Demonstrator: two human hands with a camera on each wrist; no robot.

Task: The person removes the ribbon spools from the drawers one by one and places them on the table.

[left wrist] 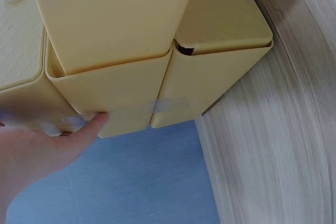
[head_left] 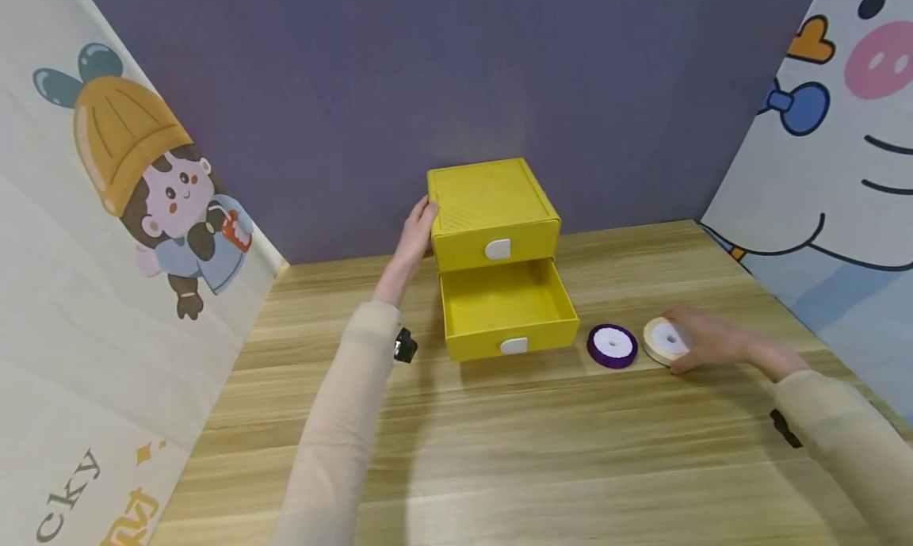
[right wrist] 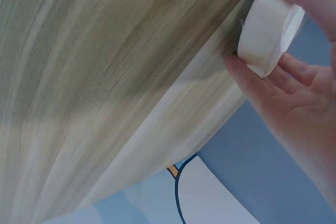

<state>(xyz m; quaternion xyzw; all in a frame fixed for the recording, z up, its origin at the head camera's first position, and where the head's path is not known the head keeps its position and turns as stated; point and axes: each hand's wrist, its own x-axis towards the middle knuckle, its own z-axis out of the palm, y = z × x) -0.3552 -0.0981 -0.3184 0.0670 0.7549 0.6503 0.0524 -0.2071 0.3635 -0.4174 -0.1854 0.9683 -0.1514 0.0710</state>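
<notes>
Gripping a round cream ribbon spool (head_left: 659,340) toward the right edge of the wooden surface (head_left: 542,451) is the right hand (head_left: 713,340), while the left hand (head_left: 417,231), fingers unclenched, touches a yellow plastic cabinet (head_left: 492,197), its lower drawer (head_left: 474,346) already out (the round purple ribbon spool (head_left: 613,344), too, still lies outside).

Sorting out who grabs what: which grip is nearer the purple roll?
Right. The right grip is on the cream roll, just right of the purple roll; the left grip touches the drawer box, farther off.
</notes>
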